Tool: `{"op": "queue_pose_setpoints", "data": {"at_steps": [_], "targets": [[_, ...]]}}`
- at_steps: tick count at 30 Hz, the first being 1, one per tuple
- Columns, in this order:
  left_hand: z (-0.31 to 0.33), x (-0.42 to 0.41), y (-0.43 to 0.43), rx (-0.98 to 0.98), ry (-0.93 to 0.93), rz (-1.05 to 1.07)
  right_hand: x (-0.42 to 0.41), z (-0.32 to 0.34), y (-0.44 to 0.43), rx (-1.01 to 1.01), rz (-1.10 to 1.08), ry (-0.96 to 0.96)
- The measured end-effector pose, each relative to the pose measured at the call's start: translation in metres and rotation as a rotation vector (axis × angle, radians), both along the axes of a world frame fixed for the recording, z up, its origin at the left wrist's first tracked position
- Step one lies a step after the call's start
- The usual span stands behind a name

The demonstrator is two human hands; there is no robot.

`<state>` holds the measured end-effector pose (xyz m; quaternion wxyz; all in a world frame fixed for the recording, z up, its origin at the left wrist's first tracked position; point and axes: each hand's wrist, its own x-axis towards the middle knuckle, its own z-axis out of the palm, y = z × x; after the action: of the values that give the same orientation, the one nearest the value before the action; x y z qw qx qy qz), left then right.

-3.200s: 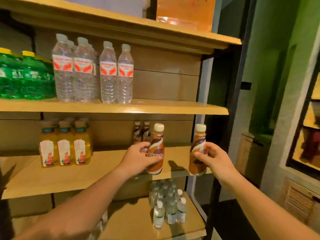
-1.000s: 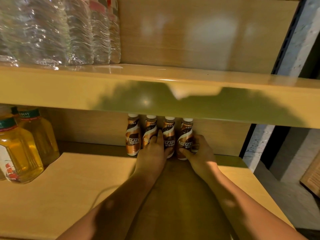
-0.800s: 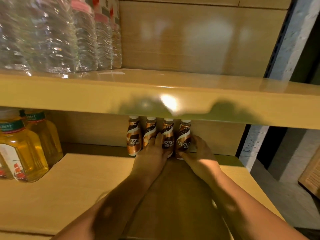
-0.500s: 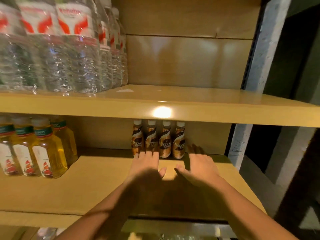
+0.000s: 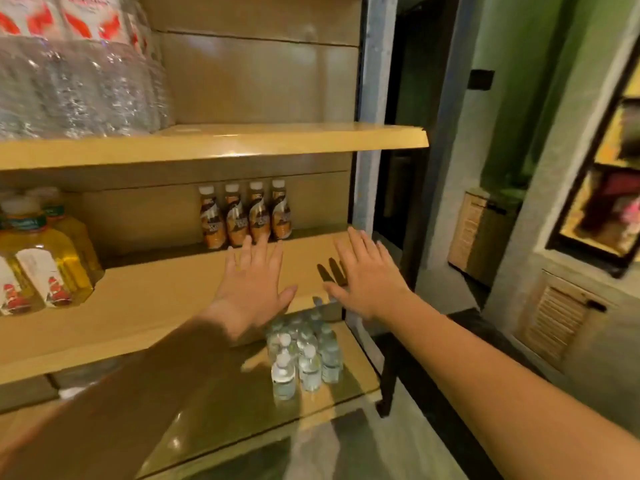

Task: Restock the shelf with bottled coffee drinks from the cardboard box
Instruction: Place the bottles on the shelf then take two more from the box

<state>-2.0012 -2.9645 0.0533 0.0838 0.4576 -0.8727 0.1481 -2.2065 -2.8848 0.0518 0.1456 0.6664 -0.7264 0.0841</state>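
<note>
Both hands have come back off the coffee bottles (image 5: 246, 216) since the earlier frame, when they were pressed against the two right-hand bottles of the row. Left hand (image 5: 254, 287) is now spread flat, palm down, fingers extended and parted, holding nothing; it hovers over the middle shelf (image 5: 145, 299) in front of the coffee bottles, fingertips just short of them. Right hand (image 5: 367, 275) is likewise fully spread and empty, to the right of the coffee bottles, over the shelf's right front corner. Whether either palm touches the board cannot be told.

Four coffee bottles stand upright in a tight row, side by side, against the back panel of the middle shelf, toward its right end. Each has a pale cap and a brown and orange label.

Yellow drink bottles (image 5: 38, 261) stand well to the left of the coffee bottles on the same shelf. Large water bottles (image 5: 76, 74) with red and white labels occupy the shelf above, up and to the left of the coffee bottles. Small water bottles (image 5: 304, 358) are clustered on the shelf below, beneath the coffee bottles and slightly right. The cardboard box is out of view.
</note>
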Motion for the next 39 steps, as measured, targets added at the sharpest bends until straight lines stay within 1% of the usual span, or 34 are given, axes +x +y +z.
{"op": "queue_pose_setpoints", "data": {"at_steps": [2,4,10,15,19,22,25,27,31,35,39], "targets": [[0.004,-0.011,0.017,-0.025,0.016,-0.114,-0.003,0.001,0.038,-0.041,-0.058,-0.014],[0.003,-0.025,0.046,-0.029,0.005,-0.240,-0.004,0.000,0.084,-0.028,-0.141,-0.040],[-0.007,-0.078,0.160,-0.006,0.042,-0.609,-0.007,-0.010,0.248,-0.005,-0.488,-0.057],[-0.016,-0.117,0.282,0.019,0.056,-0.882,0.000,-0.015,0.406,0.023,-0.794,-0.051],[-0.018,-0.134,0.401,0.052,0.062,-1.130,0.036,-0.016,0.543,0.011,-1.026,-0.092],[-0.016,-0.128,0.502,0.084,0.044,-1.321,0.078,-0.018,0.646,-0.019,-1.188,-0.109],[-0.018,-0.106,0.607,0.110,-0.005,-1.439,0.131,-0.019,0.745,0.014,-1.351,-0.111],[-0.022,-0.086,0.674,0.140,-0.010,-1.507,0.172,-0.018,0.808,0.036,-1.452,-0.124],[-0.029,-0.029,0.796,0.163,-0.018,-1.699,0.269,-0.019,0.925,0.014,-1.642,-0.149],[-0.030,0.036,0.907,0.158,-0.035,-1.881,0.371,-0.026,1.027,-0.022,-1.814,-0.153],[-0.030,0.095,1.006,0.127,-0.056,-2.042,0.463,-0.027,1.100,-0.037,-1.988,-0.170]]}}
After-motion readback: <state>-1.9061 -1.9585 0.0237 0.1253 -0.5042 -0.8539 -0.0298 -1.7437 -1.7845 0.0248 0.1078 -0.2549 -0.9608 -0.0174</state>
